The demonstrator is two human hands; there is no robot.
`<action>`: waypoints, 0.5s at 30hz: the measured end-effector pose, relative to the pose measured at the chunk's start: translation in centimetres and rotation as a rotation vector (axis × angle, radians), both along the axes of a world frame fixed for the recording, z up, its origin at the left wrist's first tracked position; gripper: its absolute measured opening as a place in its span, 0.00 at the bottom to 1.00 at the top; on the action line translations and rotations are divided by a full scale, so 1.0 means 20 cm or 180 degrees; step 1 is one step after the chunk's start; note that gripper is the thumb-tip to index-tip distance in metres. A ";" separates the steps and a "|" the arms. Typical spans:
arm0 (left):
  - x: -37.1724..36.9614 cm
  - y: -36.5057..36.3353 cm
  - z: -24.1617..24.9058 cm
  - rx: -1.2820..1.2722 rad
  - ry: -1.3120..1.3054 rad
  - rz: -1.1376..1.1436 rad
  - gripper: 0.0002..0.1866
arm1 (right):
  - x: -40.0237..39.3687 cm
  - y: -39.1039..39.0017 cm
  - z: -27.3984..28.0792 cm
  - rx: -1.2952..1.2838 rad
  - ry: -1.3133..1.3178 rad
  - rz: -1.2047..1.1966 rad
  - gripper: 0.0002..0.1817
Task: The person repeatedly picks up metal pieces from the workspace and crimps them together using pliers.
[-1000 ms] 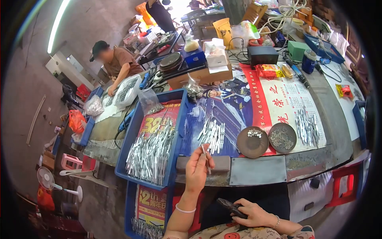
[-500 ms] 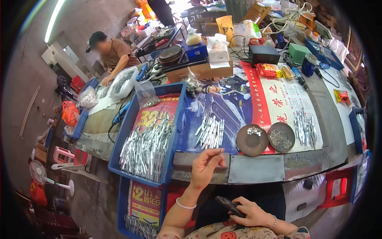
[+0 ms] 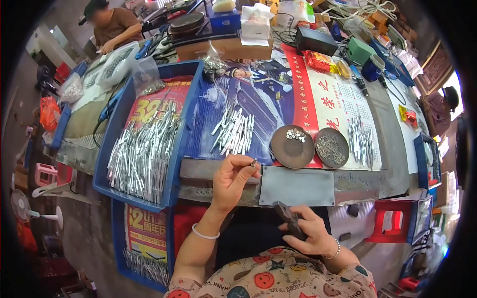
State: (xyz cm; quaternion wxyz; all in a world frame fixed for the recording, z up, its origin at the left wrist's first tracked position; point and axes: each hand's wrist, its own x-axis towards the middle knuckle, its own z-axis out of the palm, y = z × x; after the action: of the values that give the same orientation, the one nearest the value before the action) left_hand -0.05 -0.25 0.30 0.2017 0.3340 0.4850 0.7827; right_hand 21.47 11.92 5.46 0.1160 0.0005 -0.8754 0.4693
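Note:
Just over the front edge of the table, my left hand (image 3: 231, 184) pinches a small shiny metal piece (image 3: 254, 163) between thumb and fingertips. My right hand (image 3: 313, 232) is wrapped round a dark hand tool (image 3: 289, 221) that looks like pliers, low in front of my body. Past the left hand lies a pile of thin silver metal strips (image 3: 236, 131). To its right, one brown dish (image 3: 293, 154) holds small shiny round bits, and a second dish (image 3: 332, 147) holds many tiny grey parts. A flat grey metal plate (image 3: 297, 186) sits on the table edge between the hands.
A blue tray (image 3: 186, 131) full of metal strips stands at left, with another blue tray (image 3: 119, 238) below. More strips (image 3: 361, 144) lie at right. A wooden box (image 3: 223, 49) and a black box (image 3: 315, 40) stand behind. Co-workers (image 3: 117, 27) sit at far left and right.
My view has tilted down and shifted, so the table appears higher and further left. The right hand's tool has risen toward the plate. The left hand keeps its pinch on the metal piece.

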 end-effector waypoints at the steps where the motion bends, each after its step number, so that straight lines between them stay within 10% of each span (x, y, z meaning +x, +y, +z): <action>1: 0.00 0.00 0.01 0.0021 -0.0013 -0.0009 0.05 | -0.02 0.01 0.02 0.0110 0.0049 0.0017 0.13; 15: -0.01 0.03 -0.03 0.0264 0.0342 -0.0227 0.05 | -0.28 0.11 0.18 0.1168 0.0128 -0.0229 0.17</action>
State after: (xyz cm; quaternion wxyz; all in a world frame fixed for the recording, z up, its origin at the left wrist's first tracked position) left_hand -0.25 0.40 -0.38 0.1892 0.4006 0.4501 0.7754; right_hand 15.78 14.15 9.05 0.1481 -0.0003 -0.9432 0.2973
